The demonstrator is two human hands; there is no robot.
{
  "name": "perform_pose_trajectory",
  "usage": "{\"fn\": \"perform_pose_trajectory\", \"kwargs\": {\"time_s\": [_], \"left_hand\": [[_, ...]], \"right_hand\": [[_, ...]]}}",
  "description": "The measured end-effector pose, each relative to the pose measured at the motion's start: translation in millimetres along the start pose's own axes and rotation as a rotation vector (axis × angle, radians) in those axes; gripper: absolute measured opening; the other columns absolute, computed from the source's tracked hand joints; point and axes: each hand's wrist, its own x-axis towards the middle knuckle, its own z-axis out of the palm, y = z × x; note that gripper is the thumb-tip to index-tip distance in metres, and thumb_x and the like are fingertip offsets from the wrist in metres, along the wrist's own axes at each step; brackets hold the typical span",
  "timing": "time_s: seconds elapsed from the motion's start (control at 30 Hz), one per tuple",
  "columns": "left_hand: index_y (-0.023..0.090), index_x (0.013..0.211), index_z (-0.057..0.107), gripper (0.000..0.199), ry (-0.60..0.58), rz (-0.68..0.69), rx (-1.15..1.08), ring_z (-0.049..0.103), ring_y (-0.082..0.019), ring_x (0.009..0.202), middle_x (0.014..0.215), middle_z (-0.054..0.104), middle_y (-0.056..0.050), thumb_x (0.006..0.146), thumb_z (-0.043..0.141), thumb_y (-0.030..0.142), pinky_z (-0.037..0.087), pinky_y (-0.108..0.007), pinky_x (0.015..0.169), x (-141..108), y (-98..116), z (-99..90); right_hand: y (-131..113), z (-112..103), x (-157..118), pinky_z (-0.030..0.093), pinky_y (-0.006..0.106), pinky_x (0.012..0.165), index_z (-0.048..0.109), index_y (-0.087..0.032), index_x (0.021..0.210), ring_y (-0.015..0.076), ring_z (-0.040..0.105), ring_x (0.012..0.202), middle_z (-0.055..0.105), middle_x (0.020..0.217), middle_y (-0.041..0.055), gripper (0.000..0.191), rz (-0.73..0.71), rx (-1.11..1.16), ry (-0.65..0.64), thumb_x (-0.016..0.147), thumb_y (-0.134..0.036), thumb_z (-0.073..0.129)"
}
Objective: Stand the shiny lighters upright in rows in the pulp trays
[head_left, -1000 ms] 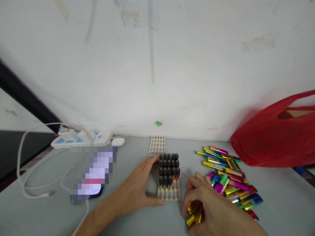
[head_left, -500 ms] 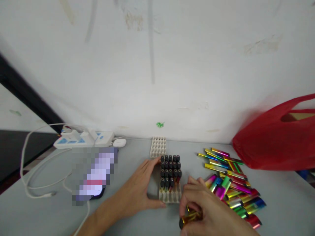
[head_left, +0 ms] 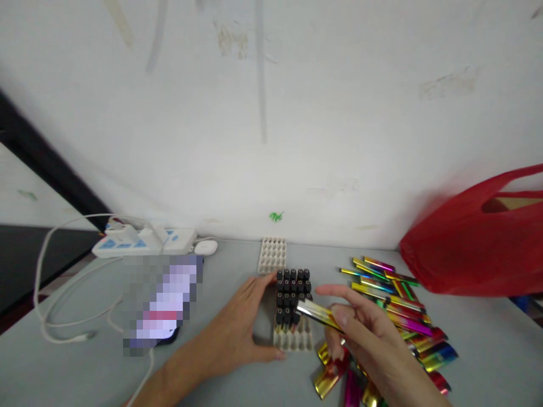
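My left hand curves round the left side of a pale moulded tray, its thumb at the near corner and its fingertips at the far one, gripping it. Several lighters stand upright in the tray's far rows, their black ends facing up; the near rows show bare slots. Between thumb and fingers of my right hand is a shiny gold lighter with a silver end. It is tilted over the right side of the tray, with the index finger stretched out above it.
Loose metallic-coloured lighters lie in a pile on the right, some under my right hand. A red bag stands behind them. A second pale tray lies near the wall. At left are a phone, a power strip and white cables.
My right hand has risen from the near edge toward the tray, turning the lighter to point at it. More loose lighters show below the hand. My left hand stays put.
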Motion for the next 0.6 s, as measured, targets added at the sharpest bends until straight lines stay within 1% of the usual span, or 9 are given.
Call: {"fn": "perform_pose_trajectory", "kwargs": {"time_s": [0.07,0.1,0.17,0.27,0.37,0.43,0.47,0.53,0.6], "left_hand": [[0.034,0.183,0.028,0.140,0.000,-0.004,-0.003,0.043,-0.052,0.166,0.181,0.045,-0.018,0.072,0.113,0.044,0.034,-0.070,0.140,0,0,-0.1],[0.034,0.183,0.028,0.140,0.001,-0.004,-0.006,0.043,-0.051,0.165,0.180,0.045,-0.018,0.072,0.112,0.045,0.034,-0.070,0.140,0,0,-0.2],[0.034,0.183,0.029,0.139,0.003,-0.002,-0.009,0.045,-0.051,0.164,0.180,0.046,-0.019,0.073,0.112,0.047,0.034,-0.070,0.139,0,1,-0.4],[0.034,0.183,0.027,0.140,-0.003,-0.001,-0.006,0.046,-0.051,0.164,0.179,0.046,-0.020,0.073,0.112,0.048,0.034,-0.071,0.139,2,5,-1.9],[0.034,0.183,0.028,0.137,-0.016,-0.003,-0.009,0.045,-0.050,0.164,0.179,0.047,-0.020,0.075,0.111,0.048,0.034,-0.071,0.139,2,8,-3.9],[0.033,0.182,0.030,0.136,-0.015,-0.005,-0.010,0.044,-0.050,0.165,0.179,0.047,-0.020,0.075,0.111,0.047,0.033,-0.070,0.139,2,9,-4.2],[0.032,0.182,0.030,0.136,-0.010,-0.005,-0.009,0.044,-0.050,0.165,0.179,0.046,-0.020,0.074,0.111,0.047,0.033,-0.069,0.140,2,8,-4.0],[0.033,0.182,0.029,0.136,-0.002,-0.006,-0.008,0.043,-0.049,0.166,0.180,0.045,-0.019,0.074,0.111,0.046,0.033,-0.069,0.140,1,7,-3.2],[0.034,0.182,0.028,0.137,0.001,-0.004,-0.010,0.043,-0.049,0.166,0.180,0.045,-0.019,0.074,0.111,0.046,0.034,-0.068,0.140,1,6,-2.4]], "right_hand": [[-4,0,-2,0.050,0.026,0.068,0.071,-0.020,0.148,0.0151,0.066,0.069,0.077,0.077,0.0020,0.061,0.020,0.095,-0.037,0.101,-0.055,0.087],[-6,0,-3,0.051,0.026,0.069,0.072,-0.020,0.149,0.0156,0.069,0.072,0.079,0.081,0.0034,0.061,0.037,0.133,-0.063,0.100,-0.052,0.090],[-8,1,-6,0.053,0.027,0.070,0.075,-0.020,0.143,0.0161,0.072,0.073,0.081,0.085,0.0050,0.057,0.072,0.191,-0.110,0.096,-0.047,0.094],[-9,3,-8,0.056,0.027,0.068,0.076,-0.021,0.131,0.0155,0.073,0.068,0.081,0.089,0.0048,0.042,0.117,0.240,-0.138,0.098,-0.042,0.091],[-4,5,-7,0.053,0.024,0.063,0.074,-0.021,0.117,0.0126,0.065,0.059,0.076,0.080,0.0014,0.020,0.146,0.293,-0.171,0.102,-0.031,0.081],[3,5,-4,0.045,0.022,0.055,0.072,-0.020,0.104,0.0109,0.057,0.054,0.069,0.074,-0.0006,0.006,0.143,0.367,-0.216,0.099,-0.022,0.075],[7,6,-2,0.040,0.021,0.052,0.071,-0.020,0.098,0.0104,0.051,0.052,0.066,0.071,-0.0013,0.003,0.132,0.407,-0.243,0.096,-0.020,0.073],[14,7,1,0.033,0.021,0.050,0.073,-0.019,0.094,0.0097,0.039,0.052,0.056,0.067,-0.0035,0.006,0.093,0.485,-0.307,0.091,-0.023,0.076],[17,10,3,0.033,0.021,0.054,0.074,-0.016,0.093,0.0096,0.032,0.056,0.048,0.068,-0.0047,0.024,0.097,0.514,-0.378,0.095,-0.040,0.080]]}}
